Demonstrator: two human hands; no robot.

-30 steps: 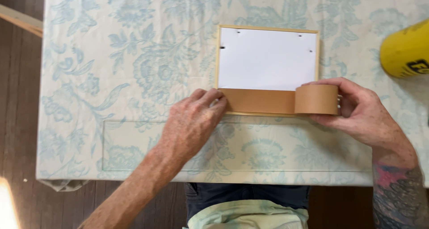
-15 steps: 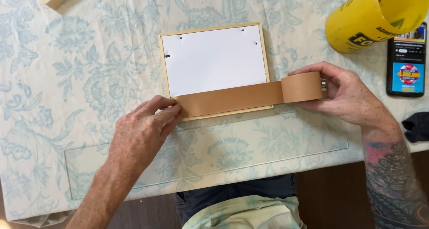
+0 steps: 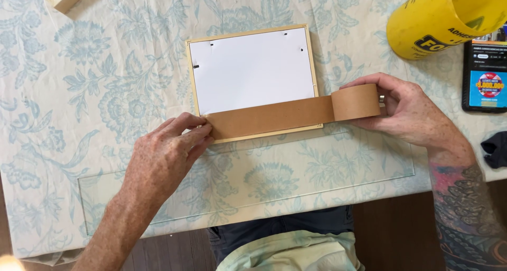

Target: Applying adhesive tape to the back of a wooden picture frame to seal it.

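I see brown paper tape strip [image 3: 269, 117] stretched flat along frame [image 3: 253, 81] bottom edge, matte, unwrinkled. L hand [image 3: 163, 157] fingertips press strip end at frame's lower-left corner. R hand [image 3: 409, 115] clasps tape roll [image 3: 356, 102] just past frame's right side, on floral cloth [image 3: 105, 91].

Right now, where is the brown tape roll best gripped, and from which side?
Grip the brown tape roll across its round flat faces, coming from the right, as the right hand does. The strip leaves its left side toward the left hand along the frame edge, so only the right is free.
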